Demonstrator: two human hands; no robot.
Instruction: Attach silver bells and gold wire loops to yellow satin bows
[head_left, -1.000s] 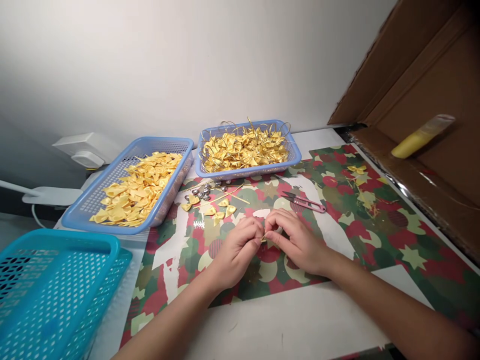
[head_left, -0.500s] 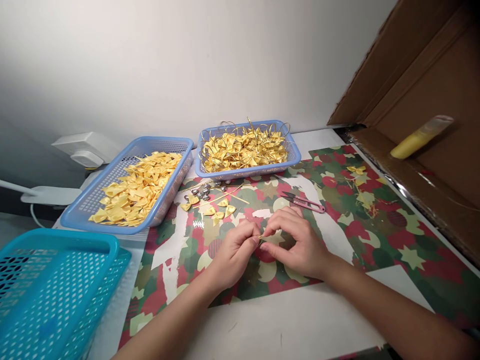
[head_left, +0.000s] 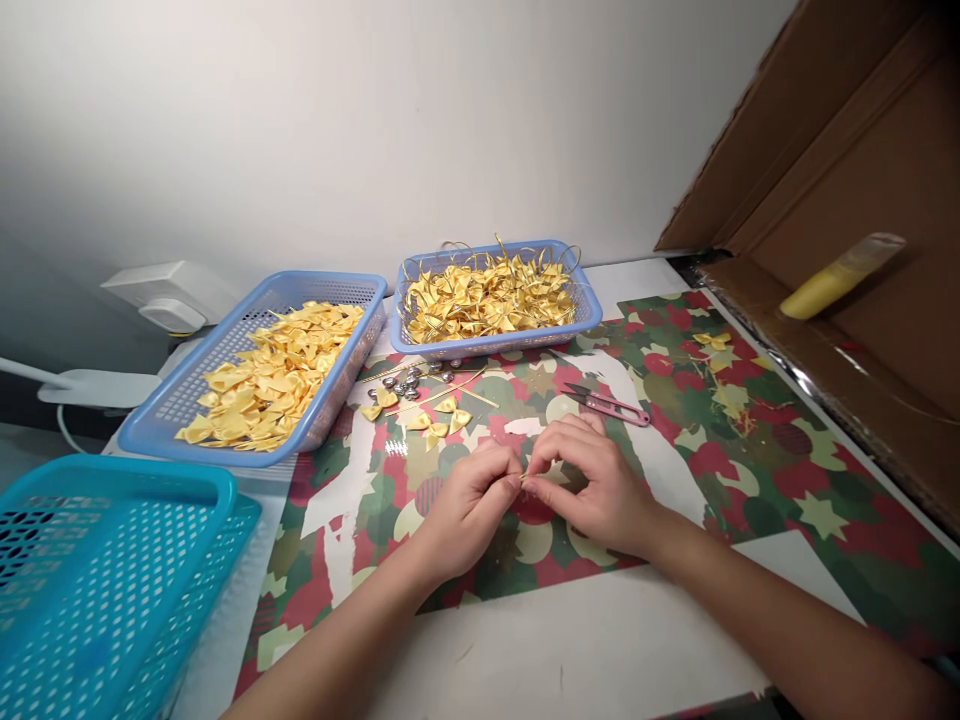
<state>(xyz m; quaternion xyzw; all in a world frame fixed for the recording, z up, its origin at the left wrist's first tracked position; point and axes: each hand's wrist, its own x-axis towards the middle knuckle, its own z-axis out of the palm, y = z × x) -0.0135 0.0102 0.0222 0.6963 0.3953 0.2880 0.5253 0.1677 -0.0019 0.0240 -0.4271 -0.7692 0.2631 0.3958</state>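
My left hand (head_left: 474,510) is closed, thumb pressed on the curled fingers. Its fingertips meet those of my right hand (head_left: 600,490), which pinches with thumb and forefinger. A short bit of thin gold cord (head_left: 523,478) shows between both sets of fingertips; the rest of it is hidden. Just beyond the hands lie several yellow ribbon bows (head_left: 433,428), loose gold cords (head_left: 480,397) and small silver bells (head_left: 412,378). Pink-handled thread snips (head_left: 606,403) rest behind my right hand.
A blue basket (head_left: 330,425) of yellow bows stands at left. Another blue basket (head_left: 495,346) holds bows with gold cords. At front left is a teal basket (head_left: 225,490). Bow and thread scraps (head_left: 731,400) lie right, beside a cardboard wall (head_left: 847,180) with a yellow-filled tube (head_left: 825,285).
The right thumb and forefinger have closed together on the gold cord, up against the left fingertips. Less of the cord shows. Other things stay put.
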